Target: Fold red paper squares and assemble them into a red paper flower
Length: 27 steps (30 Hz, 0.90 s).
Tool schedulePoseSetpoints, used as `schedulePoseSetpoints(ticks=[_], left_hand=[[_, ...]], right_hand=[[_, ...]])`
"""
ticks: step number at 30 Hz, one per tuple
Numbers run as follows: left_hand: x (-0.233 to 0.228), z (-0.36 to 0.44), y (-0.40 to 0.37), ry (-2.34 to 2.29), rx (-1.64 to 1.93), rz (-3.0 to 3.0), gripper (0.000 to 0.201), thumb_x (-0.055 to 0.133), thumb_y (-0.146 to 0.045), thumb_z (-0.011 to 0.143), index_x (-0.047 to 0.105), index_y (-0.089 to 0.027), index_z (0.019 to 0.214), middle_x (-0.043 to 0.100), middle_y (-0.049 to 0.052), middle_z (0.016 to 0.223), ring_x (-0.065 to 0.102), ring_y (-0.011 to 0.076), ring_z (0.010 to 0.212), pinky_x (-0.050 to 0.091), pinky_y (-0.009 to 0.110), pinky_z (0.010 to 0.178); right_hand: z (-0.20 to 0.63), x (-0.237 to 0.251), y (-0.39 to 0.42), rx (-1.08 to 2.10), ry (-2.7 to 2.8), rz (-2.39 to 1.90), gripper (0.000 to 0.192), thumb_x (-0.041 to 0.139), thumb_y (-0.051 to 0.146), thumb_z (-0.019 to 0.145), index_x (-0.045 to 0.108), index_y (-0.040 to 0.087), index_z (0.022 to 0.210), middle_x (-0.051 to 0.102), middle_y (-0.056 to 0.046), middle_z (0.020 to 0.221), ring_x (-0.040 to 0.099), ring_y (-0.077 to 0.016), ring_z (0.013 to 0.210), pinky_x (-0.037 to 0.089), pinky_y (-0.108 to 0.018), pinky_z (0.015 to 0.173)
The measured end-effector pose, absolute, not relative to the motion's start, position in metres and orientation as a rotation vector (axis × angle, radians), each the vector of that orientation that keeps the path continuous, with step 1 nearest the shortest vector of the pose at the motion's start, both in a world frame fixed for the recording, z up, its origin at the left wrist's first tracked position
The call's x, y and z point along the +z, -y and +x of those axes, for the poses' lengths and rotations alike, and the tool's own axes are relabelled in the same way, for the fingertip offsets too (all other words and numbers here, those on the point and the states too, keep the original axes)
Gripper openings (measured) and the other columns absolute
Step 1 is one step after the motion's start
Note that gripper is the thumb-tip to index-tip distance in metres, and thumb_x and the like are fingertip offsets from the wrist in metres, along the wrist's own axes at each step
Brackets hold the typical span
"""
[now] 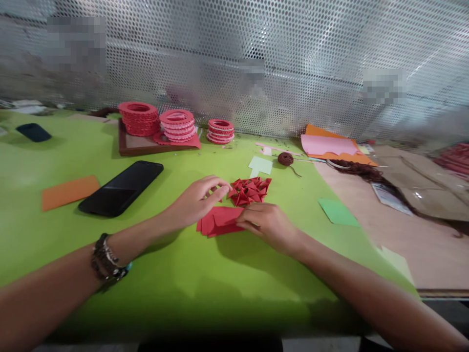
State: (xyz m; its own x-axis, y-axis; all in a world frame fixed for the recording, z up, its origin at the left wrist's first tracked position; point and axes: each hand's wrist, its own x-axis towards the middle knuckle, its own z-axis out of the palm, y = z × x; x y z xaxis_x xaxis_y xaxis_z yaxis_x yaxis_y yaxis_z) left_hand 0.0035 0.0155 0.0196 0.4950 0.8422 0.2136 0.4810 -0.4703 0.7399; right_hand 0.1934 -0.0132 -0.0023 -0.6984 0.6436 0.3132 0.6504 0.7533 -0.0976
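Forearms enter from the near edge of the green desk (176,288); a beaded bracelet (106,259) sits on the left wrist. Right hand (269,226) lies on a stack of flat red sheets (219,220) mid-desk, fingers curled over the stack's right end, pinching it. Left hand (198,199) hovers just left of a pile of folded red pieces (250,190), fingertips bunched and touching the pile's edge; whether anything is pinched between them cannot be told. Pile lies just behind the sheets, touching them.

Left of the hands: black phone (122,187), face up, and an orange card (69,192) beside it. Right of the hands: green card (337,212), near where the green surface meets a brown one. Behind the pile: pale green note (261,165) and brown twine ball (285,158). Along the far edge: three stacks of red rings (176,125), two on a brown tray (146,145); pink and orange papers (328,145) toward the far right. Dark object (33,132) at far left. Perforated metal screen (256,58) backs the desk.
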Motion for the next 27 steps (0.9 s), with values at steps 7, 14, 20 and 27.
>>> schedulePoseSetpoints(ticks=[7,14,20,27], left_hand=[[0.019,0.004,-0.014,-1.043,0.759,2.159,0.031,0.035,-0.037,0.088,0.057,-0.016,0.094,0.062,0.006,0.097,0.057,0.0192,0.088,0.042,0.03,0.076],[0.02,0.003,-0.013,-0.942,0.659,2.229,0.027,0.037,-0.031,0.087,0.058,-0.015,0.092,0.061,0.006,0.096,0.055,0.0184,0.089,0.041,0.029,0.078],[0.022,0.002,-0.012,-0.891,0.589,2.276,0.026,0.036,-0.03,0.088,0.058,-0.016,0.091,0.061,0.005,0.095,0.055,0.0181,0.088,0.04,0.029,0.079],[0.021,0.002,-0.014,-0.897,0.554,2.283,0.027,0.036,-0.03,0.088,0.058,-0.015,0.091,0.061,0.006,0.096,0.055,0.0192,0.088,0.04,0.031,0.079]], right_hand=[[0.191,-0.004,0.014,0.004,2.555,-1.018,0.015,0.06,0.014,0.077,0.063,0.015,0.062,0.065,-0.002,0.061,0.057,-0.0112,0.054,0.039,-0.021,0.052],[0.188,-0.005,0.015,0.101,2.493,-1.072,0.012,0.067,0.013,0.071,0.061,0.013,0.06,0.064,-0.002,0.06,0.056,-0.0109,0.055,0.039,-0.02,0.052],[0.188,0.0,0.013,0.299,2.483,-1.11,0.01,0.069,0.016,0.069,0.062,0.012,0.063,0.063,-0.001,0.06,0.054,-0.009,0.051,0.039,-0.019,0.048],[0.195,0.01,0.012,0.47,2.522,-1.066,0.009,0.059,0.01,0.077,0.067,0.014,0.075,0.068,-0.003,0.073,0.059,-0.0091,0.059,0.044,-0.019,0.057]])
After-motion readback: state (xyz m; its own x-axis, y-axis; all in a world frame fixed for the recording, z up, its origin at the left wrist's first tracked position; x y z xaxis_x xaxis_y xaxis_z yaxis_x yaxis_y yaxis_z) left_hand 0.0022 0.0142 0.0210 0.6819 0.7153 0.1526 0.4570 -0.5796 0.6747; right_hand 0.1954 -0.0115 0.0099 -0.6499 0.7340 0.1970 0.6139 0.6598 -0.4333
